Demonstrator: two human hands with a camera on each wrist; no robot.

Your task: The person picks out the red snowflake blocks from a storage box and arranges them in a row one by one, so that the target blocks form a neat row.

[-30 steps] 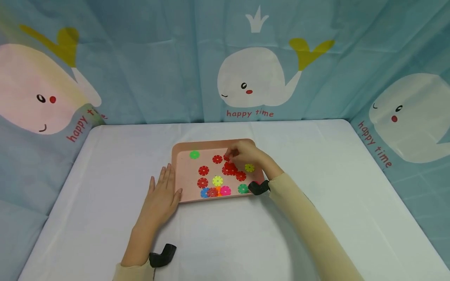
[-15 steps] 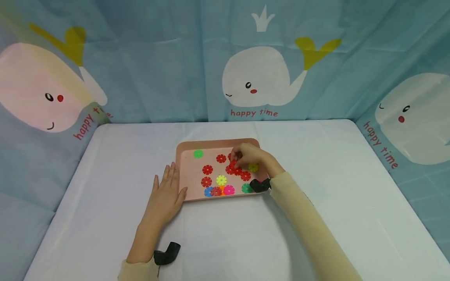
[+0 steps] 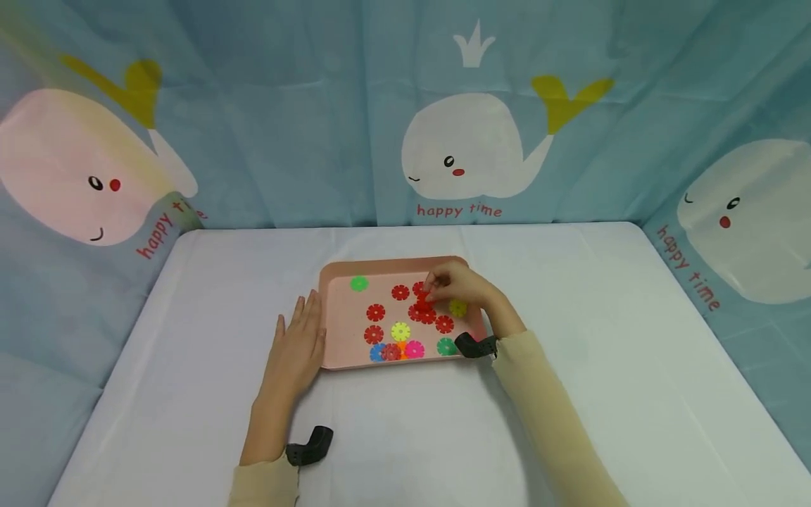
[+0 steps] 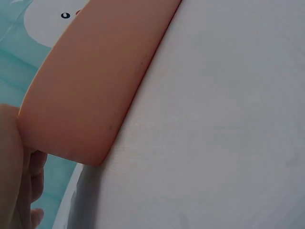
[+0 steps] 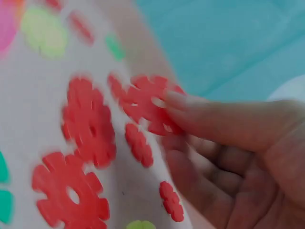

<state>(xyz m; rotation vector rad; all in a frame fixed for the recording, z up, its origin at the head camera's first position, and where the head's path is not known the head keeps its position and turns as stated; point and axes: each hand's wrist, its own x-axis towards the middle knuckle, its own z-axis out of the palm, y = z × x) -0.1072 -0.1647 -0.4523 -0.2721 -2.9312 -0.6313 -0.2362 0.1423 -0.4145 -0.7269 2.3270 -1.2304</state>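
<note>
left wrist view dim; right wrist blurred

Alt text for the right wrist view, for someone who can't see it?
The right hand pinches a red notched disc at its edge. More red discs lie in the pink tray, with a blurred yellow-green disc at upper left and a blue-green backdrop behind.
</note>
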